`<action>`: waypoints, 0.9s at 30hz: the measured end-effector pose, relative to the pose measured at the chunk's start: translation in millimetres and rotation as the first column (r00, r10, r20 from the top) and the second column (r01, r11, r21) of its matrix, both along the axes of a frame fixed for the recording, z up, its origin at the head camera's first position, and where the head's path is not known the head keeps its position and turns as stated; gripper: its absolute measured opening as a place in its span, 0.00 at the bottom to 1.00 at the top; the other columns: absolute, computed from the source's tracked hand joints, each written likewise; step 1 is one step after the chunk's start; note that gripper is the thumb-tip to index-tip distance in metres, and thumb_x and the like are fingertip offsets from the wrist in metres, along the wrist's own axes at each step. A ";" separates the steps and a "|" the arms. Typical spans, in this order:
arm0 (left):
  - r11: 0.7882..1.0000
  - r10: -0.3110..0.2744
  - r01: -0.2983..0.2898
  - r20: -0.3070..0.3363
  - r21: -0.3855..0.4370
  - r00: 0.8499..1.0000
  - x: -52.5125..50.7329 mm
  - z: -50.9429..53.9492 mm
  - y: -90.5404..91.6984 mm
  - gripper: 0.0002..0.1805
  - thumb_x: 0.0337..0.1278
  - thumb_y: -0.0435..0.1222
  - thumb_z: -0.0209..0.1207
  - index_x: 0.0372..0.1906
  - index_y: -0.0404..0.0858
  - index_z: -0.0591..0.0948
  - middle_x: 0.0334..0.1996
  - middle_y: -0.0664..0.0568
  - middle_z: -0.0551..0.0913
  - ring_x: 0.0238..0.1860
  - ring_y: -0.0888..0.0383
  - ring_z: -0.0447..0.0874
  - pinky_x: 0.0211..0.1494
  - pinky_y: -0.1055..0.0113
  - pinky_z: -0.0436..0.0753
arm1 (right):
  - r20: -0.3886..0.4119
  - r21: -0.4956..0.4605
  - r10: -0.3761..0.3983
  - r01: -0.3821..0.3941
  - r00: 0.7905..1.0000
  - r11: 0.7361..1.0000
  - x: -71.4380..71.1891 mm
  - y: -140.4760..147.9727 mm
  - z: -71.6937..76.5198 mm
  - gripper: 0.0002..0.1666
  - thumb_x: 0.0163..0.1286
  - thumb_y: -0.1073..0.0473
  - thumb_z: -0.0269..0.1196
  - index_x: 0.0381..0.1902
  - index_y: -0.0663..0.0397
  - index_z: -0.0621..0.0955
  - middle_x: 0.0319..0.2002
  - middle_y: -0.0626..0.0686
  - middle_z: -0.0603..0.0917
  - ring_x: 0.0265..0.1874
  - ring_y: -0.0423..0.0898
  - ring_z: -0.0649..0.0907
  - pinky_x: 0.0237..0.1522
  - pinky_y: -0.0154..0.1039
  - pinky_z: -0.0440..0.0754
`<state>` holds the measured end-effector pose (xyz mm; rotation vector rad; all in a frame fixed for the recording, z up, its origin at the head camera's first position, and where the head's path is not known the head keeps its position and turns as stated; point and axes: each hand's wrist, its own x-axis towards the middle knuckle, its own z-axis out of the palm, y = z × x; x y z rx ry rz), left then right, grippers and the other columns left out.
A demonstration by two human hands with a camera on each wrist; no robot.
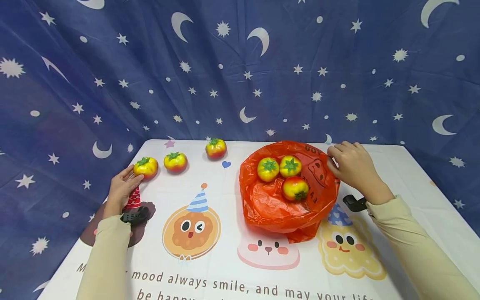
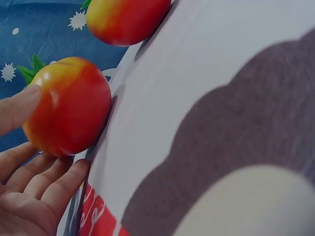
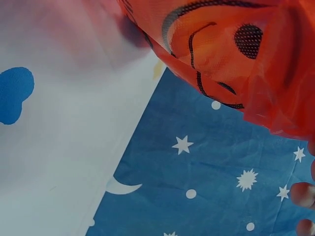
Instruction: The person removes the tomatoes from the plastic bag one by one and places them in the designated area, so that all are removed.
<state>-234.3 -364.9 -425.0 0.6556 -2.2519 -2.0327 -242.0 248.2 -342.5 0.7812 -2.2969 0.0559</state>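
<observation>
At the left of the table, my left hand (image 1: 121, 188) holds a red-and-yellow tomato (image 1: 146, 168) between thumb and fingers. In the left wrist view the thumb lies on one side of this tomato (image 2: 71, 105) and the fingertips meet its opposite side. My right hand (image 1: 354, 166) grips the upper right rim of a red plastic bag (image 1: 262, 208); its fingertips barely enter the right wrist view, beside the bag's printed side (image 3: 216, 54). Inside the open bag lie a tomato (image 1: 268, 169), another tomato (image 1: 290, 166) and a third tomato (image 1: 295, 188).
Right of the held one sits a tomato (image 1: 175, 162), with another tomato (image 1: 216, 148) farther back. A white tablecloth (image 1: 225, 250) printed with cartoon figures and words covers the table. Behind the table hangs a blue curtain (image 1: 210, 104) with stars and moons.
</observation>
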 end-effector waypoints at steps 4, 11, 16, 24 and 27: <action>0.999 0.001 0.000 -0.011 0.055 1.000 0.9 0.3 -2.6 0.45 0.57 0.38 0.61 0.74 0.44 0.48 0.75 0.47 0.44 0.75 0.50 0.47 0.58 0.71 0.66 | -0.003 0.000 0.002 -0.002 1.000 1.000 0.2 -0.4 0.8 0.05 0.52 0.66 0.61 0.21 0.58 0.75 0.18 0.55 0.78 0.20 0.50 0.71 0.23 0.42 0.64; 0.992 0.019 -0.015 -0.034 0.123 0.999 3.4 -0.1 -7.8 0.47 0.55 0.41 0.62 0.74 0.45 0.48 0.75 0.47 0.46 0.67 0.60 0.63 0.48 0.77 0.75 | -0.001 -0.003 -0.001 0.001 1.000 1.000 0.3 -0.4 0.6 0.05 0.52 0.66 0.61 0.20 0.59 0.76 0.16 0.54 0.76 0.20 0.50 0.70 0.23 0.41 0.63; 0.981 0.111 -0.099 -0.068 0.167 0.991 7.5 2.9 -7.2 0.43 0.56 0.43 0.61 0.74 0.45 0.53 0.74 0.51 0.54 0.63 0.63 0.68 0.49 0.77 0.76 | -0.003 -0.005 -0.002 0.002 1.000 1.000 0.3 0.0 0.4 0.04 0.52 0.66 0.61 0.21 0.59 0.76 0.17 0.54 0.77 0.20 0.50 0.70 0.23 0.41 0.63; 0.924 0.300 -0.237 -0.185 0.301 0.936 10.2 14.6 -4.3 0.35 0.58 0.40 0.60 0.70 0.39 0.63 0.50 0.58 0.79 0.45 0.67 0.81 0.41 0.76 0.81 | -0.003 -0.005 -0.004 0.004 1.000 1.000 0.2 0.7 -0.3 0.04 0.52 0.66 0.61 0.21 0.59 0.76 0.17 0.54 0.76 0.20 0.50 0.70 0.23 0.42 0.64; 0.903 0.339 -0.245 -0.238 0.353 0.910 9.5 19.0 -2.6 0.33 0.58 0.38 0.60 0.68 0.36 0.65 0.42 0.59 0.81 0.35 0.69 0.83 0.34 0.76 0.83 | -0.004 -0.005 -0.003 0.003 1.000 1.000 -0.1 0.9 -0.7 0.05 0.52 0.66 0.61 0.21 0.59 0.76 0.16 0.54 0.76 0.20 0.50 0.70 0.23 0.41 0.63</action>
